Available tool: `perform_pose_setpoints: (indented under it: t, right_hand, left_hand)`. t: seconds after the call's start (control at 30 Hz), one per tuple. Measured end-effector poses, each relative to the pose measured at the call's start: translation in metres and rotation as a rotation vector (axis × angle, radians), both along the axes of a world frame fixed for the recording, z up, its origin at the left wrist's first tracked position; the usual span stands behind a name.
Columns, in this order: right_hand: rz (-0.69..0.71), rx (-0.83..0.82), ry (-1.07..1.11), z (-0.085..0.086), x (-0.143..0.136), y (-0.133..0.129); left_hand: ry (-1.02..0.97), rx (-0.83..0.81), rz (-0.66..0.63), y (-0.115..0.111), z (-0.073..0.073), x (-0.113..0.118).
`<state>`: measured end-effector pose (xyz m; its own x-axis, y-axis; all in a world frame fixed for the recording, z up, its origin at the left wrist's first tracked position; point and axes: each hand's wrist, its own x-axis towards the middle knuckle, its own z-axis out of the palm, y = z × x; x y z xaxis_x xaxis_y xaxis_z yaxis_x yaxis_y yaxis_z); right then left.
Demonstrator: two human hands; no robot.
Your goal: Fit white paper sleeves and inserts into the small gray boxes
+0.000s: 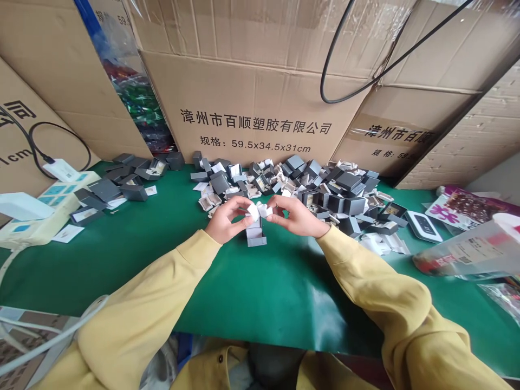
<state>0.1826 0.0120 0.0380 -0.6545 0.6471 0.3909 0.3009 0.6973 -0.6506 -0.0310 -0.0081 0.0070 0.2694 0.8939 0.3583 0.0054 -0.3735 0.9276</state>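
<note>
Pinched from both sides, fingertips of left hand point(228, 221) and right hand point(296, 216) grasping it, is a white piece point(264, 210). Large cardboard carton point(252, 86) stands behind green table point(260, 298). Dark box pile point(348, 181) spreads along table's far side. Small open box point(255, 241) sits just below the hands; can't tell if white piece touches it. White piece, smallest, is partly hidden by fingers. Probably light, soft, thin; paper or foam, can't tell. Likely creases or tears easily, little slip. Best held lightly by opposite edges, thumb against forefinger.
</note>
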Motion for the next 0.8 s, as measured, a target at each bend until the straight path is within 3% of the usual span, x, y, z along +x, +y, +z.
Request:
perform_pose_setpoints:
  t: [0.1, 0.27, 0.43, 0.63, 0.8]
  right_hand:
    - [0.000, -0.071, 0.065, -0.002, -0.001, 0.000]
    - [0.024, -0.265, 0.255, -0.004, -0.004, -0.001]
    - [0.037, -0.495, 0.387, -0.007, -0.009, -0.005]
    - [0.055, -0.528, 0.454, -0.010, -0.012, -0.005]
    - [0.054, -0.570, 0.463, -0.012, -0.012, -0.003]
  left_hand:
    - [-0.016, 0.004, 0.002, 0.002, -0.001, -0.001]
    - [-0.142, -0.132, 0.071, 0.008, -0.006, -0.001]
    - [-0.251, -0.282, -0.045, 0.009, -0.008, 0.000]
    - [-0.372, -0.444, -0.057, 0.005, -0.001, 0.003]
    - [-0.407, -0.452, -0.071, 0.003, 0.005, 0.004]
